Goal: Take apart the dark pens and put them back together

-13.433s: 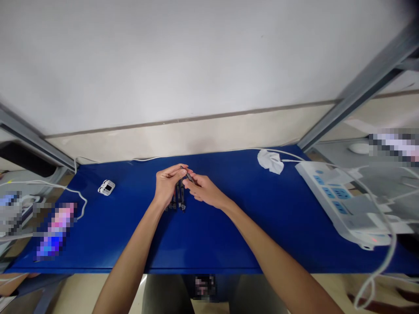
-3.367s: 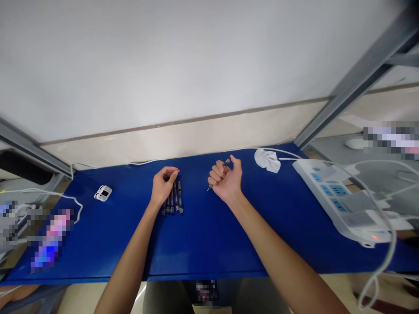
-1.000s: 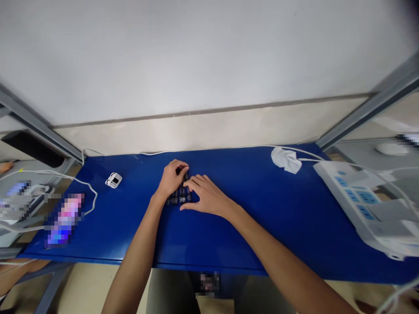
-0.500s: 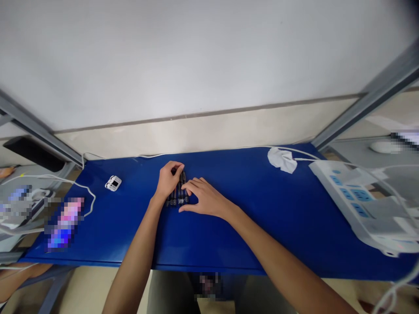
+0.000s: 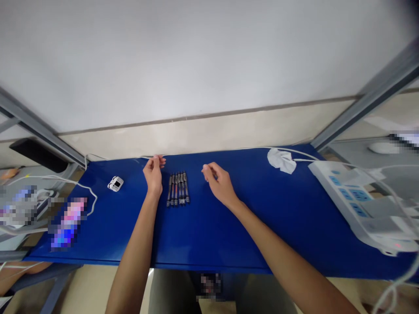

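Several dark pens (image 5: 177,189) lie side by side in a neat row on the blue table, their shafts pointing away from me. One shows a reddish stripe. My left hand (image 5: 153,174) is to the left of the row, apart from it, with its fingers loosely bent and nothing visible in them. On the right of the pens my right hand (image 5: 221,182) hovers with half-curled fingers, also showing nothing held. Neither hand touches the pens.
A small white device (image 5: 115,183) and a blurred phone (image 5: 69,223) lie on the left. To the right are a crumpled white cloth (image 5: 281,160) and a large white power strip (image 5: 356,200) with cables. The blue table (image 5: 209,244) ends at a wall behind.
Both hands have let go of the pens and moved apart, the left one leftward and the right one rightward. The whole row of pens now shows.
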### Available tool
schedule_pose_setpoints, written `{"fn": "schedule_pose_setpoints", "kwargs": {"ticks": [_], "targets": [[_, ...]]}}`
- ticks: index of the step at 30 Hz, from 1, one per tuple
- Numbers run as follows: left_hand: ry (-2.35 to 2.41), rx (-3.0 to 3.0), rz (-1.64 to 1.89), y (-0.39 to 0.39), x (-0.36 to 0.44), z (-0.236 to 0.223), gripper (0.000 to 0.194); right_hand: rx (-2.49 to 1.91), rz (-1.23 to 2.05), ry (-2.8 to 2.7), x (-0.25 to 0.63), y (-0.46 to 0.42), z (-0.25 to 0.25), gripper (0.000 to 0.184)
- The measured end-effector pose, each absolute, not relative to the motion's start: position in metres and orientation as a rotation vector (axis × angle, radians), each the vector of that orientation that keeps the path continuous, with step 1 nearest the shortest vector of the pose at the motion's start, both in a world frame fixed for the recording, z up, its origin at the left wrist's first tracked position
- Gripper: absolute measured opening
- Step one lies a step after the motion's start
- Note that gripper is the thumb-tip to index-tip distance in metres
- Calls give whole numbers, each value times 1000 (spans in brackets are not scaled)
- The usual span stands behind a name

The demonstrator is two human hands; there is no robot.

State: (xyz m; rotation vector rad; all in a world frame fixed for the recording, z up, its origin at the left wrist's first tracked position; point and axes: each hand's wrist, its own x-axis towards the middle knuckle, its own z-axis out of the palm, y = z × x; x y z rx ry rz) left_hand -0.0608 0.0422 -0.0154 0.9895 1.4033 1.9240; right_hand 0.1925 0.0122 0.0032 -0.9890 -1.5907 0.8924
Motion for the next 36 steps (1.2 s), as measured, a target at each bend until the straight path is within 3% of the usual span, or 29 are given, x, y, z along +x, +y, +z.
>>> {"fn": "schedule_pose_setpoints", "kwargs": {"ticks": [11, 36], "targets": [[1293, 812, 1979, 42, -71, -13, 44, -875, 1217, -844, 208, 39, -1, 46], [1562, 1204, 1776, 37, -68, -4, 49, -865, 1246, -811, 211, 39, 3, 49]]}}
